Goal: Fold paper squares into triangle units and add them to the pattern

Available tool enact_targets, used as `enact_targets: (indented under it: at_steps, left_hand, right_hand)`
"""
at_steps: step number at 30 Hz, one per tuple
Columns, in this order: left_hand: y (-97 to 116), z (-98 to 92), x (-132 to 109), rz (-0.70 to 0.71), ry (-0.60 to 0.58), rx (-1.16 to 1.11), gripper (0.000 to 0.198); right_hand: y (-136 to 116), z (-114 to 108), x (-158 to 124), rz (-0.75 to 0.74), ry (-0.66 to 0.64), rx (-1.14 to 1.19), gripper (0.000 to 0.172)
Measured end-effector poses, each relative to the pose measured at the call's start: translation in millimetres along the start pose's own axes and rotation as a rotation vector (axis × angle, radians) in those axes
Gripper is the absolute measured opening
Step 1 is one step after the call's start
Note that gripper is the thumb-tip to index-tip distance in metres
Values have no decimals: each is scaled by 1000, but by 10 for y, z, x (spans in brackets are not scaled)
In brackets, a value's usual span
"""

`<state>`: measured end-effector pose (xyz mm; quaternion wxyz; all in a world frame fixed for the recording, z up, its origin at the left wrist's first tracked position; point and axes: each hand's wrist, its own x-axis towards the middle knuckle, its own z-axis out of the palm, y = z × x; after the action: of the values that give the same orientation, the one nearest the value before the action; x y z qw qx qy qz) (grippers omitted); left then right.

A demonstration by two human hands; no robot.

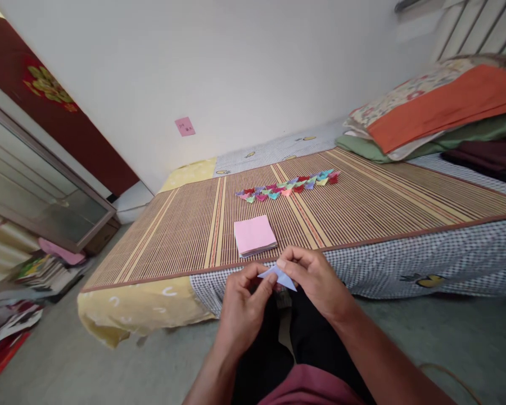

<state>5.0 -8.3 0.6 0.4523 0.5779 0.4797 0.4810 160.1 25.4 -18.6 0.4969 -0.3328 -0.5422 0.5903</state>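
Maroon fabric, the hem of a shirt [310,388], fills the nearest edge of my view, with black trousers [261,360] just beyond it. Above the knees I have both hands drawn close together on one small piece of folded lavender-blue paper [285,279]. On my feed the left hand [242,301] pinches it between thumb and fingers from one side; the right hand [316,279] grips its upper edge from the other, fingers curled in. I make out a pointed corner sticking out toward each side, but the finer creases are too small for me to read. This paper is in the air, in front of the bed's near edge, where a checked sheet [375,259] hangs down beside a yellow stretch of cloth [147,306].

Just past the hands I see a stack of square paper sheets [255,236], pink on top, lying flat on a striped mat [185,230]. Farther across the mat, many-coloured folded paper pieces [293,187] lie in a long, close-set band. Off to the right I find an orange-and-floral pillow [447,112] on green cloth [362,149]. Behind everything, a pink note [185,126] is on the white wall [253,67].
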Motion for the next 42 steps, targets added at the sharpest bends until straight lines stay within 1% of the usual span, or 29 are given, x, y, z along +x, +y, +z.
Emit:
enact_targets:
  at_steps: [2,6,7,9,12,15,18,21,23,25,28,31,33,34,37,39,42]
  left_hand:
    - [6,1,-8,-8,7,14,25]
    - [20,-4,19,-64,-41,-123,28]
    - [18,-10,31,-72,-27,-135,28]
    - [0,-25,55,-78,40,-155,27]
    - [-45,-39,81,-87,136,-205,28]
    - [-77,-29,90,-100,175,-255,29]
    - [-84,-9,85,-100,159,-292,28]
    - [-86,5,75,-83,148,-306,28]
    - [-89,12,70,-70,165,-315,28]
    - [-91,19,70,-69,192,-328,29]
    - [-83,25,77,-86,197,-347,31]
    - [-69,18,86,-86,163,-344,31]
    - [-62,7,92,-80,151,-332,31]
    - [-61,2,95,-80,149,-327,31]
    - [-61,3,100,-89,150,-323,34]
    - [-61,15,100,-100,145,-329,35]
    - [-48,24,99,-105,126,-332,34]
  right_hand:
    - [9,-15,11,4,-2,4,25]
    - [-2,-29,7,-33,-53,-38,24]
    - [-11,-32,0,-53,-70,-63,25]
    - [-33,-35,-22,-96,-87,-154,26]
    - [-65,-22,-59,-134,-78,-325,19]
    - [-76,6,-83,-169,-60,-371,18]
    - [-56,23,-87,-200,-15,-377,24]
    - [-22,23,-81,-177,-6,-332,28]
    - [-9,19,-79,-152,-38,-284,29]
    - [-7,16,-81,-158,-56,-294,28]
    - [0,6,-84,-196,-24,-350,27]
    - [29,-11,-76,-127,-14,-258,29]
    - [40,-21,-66,-72,-35,-195,32]
    - [37,-22,-62,-73,-47,-199,32]
    - [2,-1,-62,-158,-76,-299,27]
    - [-24,29,-73,-213,-71,-359,23]
    - [-37,65,-92,-256,-22,-414,26]
